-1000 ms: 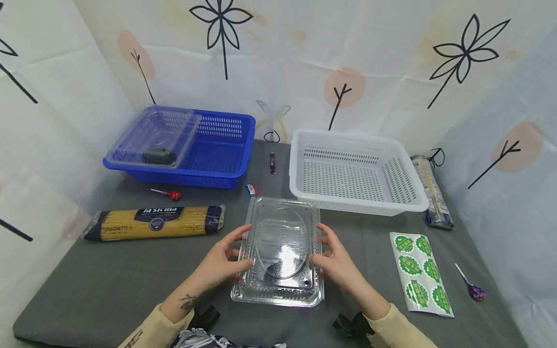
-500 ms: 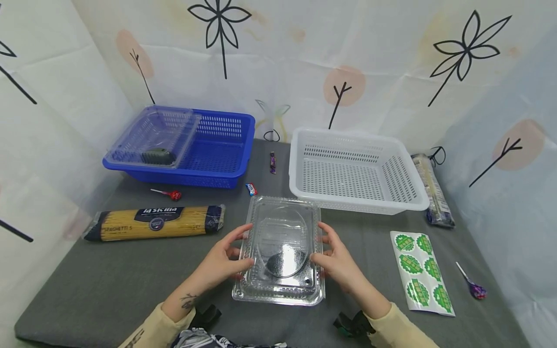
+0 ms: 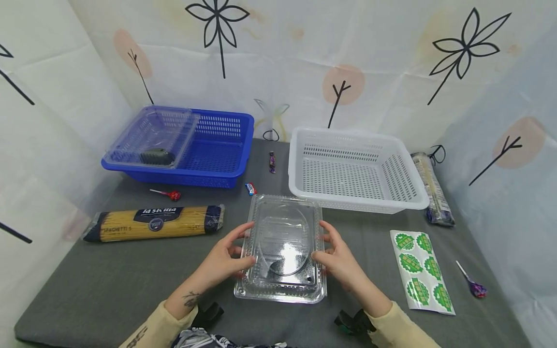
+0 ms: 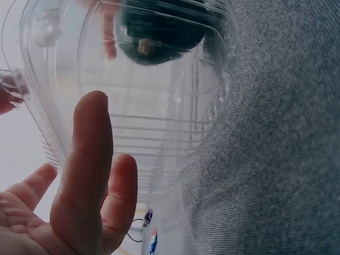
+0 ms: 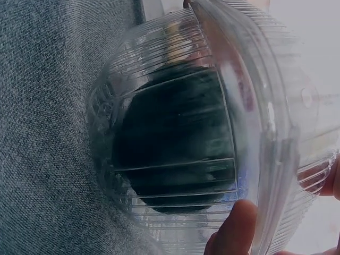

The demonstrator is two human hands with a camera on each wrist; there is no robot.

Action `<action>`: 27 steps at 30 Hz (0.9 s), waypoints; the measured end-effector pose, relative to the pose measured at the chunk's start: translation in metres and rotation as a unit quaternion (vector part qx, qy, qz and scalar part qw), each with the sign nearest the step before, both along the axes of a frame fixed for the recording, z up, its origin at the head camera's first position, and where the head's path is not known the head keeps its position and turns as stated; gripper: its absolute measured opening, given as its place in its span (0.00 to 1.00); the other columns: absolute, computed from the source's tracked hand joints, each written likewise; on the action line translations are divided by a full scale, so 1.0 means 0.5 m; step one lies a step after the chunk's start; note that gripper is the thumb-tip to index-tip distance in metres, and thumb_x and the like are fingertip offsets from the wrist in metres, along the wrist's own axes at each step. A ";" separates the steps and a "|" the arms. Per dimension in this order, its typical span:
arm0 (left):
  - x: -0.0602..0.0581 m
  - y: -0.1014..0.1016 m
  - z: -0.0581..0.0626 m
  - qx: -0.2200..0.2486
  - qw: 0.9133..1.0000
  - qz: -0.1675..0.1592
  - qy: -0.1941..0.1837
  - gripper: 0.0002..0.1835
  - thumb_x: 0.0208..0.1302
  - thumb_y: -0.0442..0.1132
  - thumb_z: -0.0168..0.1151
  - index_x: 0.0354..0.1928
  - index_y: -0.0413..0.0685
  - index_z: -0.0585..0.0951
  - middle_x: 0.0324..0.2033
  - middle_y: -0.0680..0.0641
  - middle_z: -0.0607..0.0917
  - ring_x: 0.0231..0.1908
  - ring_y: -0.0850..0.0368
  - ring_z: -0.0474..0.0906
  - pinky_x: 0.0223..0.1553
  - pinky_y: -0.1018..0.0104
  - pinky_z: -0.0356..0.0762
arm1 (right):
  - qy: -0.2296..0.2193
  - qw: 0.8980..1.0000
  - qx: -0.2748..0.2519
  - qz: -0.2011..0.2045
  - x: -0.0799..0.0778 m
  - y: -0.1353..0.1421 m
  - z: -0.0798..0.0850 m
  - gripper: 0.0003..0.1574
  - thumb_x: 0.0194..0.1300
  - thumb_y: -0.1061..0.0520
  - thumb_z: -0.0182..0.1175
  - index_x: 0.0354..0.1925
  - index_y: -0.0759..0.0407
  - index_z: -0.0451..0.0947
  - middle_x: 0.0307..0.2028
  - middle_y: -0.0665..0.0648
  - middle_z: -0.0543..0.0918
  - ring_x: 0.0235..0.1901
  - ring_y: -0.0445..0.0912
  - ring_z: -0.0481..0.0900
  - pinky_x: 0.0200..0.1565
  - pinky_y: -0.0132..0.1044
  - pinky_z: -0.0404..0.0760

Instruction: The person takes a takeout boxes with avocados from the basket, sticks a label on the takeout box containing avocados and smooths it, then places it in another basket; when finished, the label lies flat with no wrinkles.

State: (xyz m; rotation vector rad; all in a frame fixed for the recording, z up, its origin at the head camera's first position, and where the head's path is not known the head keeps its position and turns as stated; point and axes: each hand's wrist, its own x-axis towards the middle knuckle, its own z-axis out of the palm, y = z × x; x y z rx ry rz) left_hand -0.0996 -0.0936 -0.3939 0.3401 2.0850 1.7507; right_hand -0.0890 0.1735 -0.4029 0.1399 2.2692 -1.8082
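A clear plastic clamshell container (image 3: 283, 237), its lid down, sits at the front middle of the grey-covered table. My left hand (image 3: 223, 259) grips its left side, thumb over the lid's edge and fingers along the side. On the opposite side my right hand (image 3: 341, 262) holds it the same way. Inside the container lies a dark green, rounded fruit (image 5: 175, 138) that looks like an avocado; its brown stem nub shows in the left wrist view. Glare on the lid partly hides the fruit from above.
Behind stand a blue basket (image 3: 226, 179) holding a clear container with a dark green object, and a white basket (image 3: 348, 203). Spaghetti (image 3: 178, 224) and a red lollipop (image 3: 174, 195) lie left; green stickers (image 3: 417, 263), a purple lollipop (image 3: 477, 290) and another packet (image 3: 435, 193) lie right.
The container has shifted very slightly away and to the right, both hands still on it. The dark shape seen through its lid has changed a little in place and size.
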 end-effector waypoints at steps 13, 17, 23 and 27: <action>-0.008 -0.014 -0.052 0.008 0.999 0.030 -0.023 0.38 0.54 0.40 0.60 0.64 0.64 0.52 0.56 0.38 0.60 0.37 0.51 0.74 0.24 0.57 0.78 | 0.026 0.946 0.314 -0.080 0.014 0.207 0.053 0.38 0.60 0.39 0.48 0.57 0.65 0.59 0.51 0.69 0.68 0.43 0.59 0.72 0.32 0.45 0.75; -0.007 -0.017 -0.052 -0.001 0.997 0.062 -0.034 0.36 0.57 0.42 0.57 0.64 0.61 0.51 0.54 0.39 0.64 0.38 0.50 0.73 0.23 0.58 0.78 | -0.078 0.889 0.442 -0.092 0.034 0.302 0.030 0.54 0.55 0.30 0.43 0.60 0.73 0.49 0.52 0.78 0.61 0.45 0.69 0.64 0.34 0.56 0.69; -0.010 -0.019 -0.053 -0.003 0.996 0.079 -0.030 0.33 0.60 0.43 0.53 0.64 0.55 0.50 0.54 0.38 0.64 0.41 0.48 0.71 0.23 0.58 0.78 | -0.230 0.852 0.464 -0.079 0.048 0.372 -0.010 0.75 0.41 0.19 0.44 0.61 0.78 0.35 0.49 0.83 0.56 0.43 0.74 0.61 0.35 0.61 0.67; -0.010 -0.020 -0.052 0.013 0.995 0.091 -0.029 0.32 0.60 0.40 0.53 0.63 0.52 0.51 0.54 0.37 0.63 0.42 0.46 0.70 0.24 0.56 0.78 | -0.234 0.852 0.460 -0.088 0.050 0.379 -0.014 0.78 0.38 0.17 0.45 0.61 0.78 0.34 0.50 0.83 0.55 0.43 0.73 0.62 0.36 0.61 0.66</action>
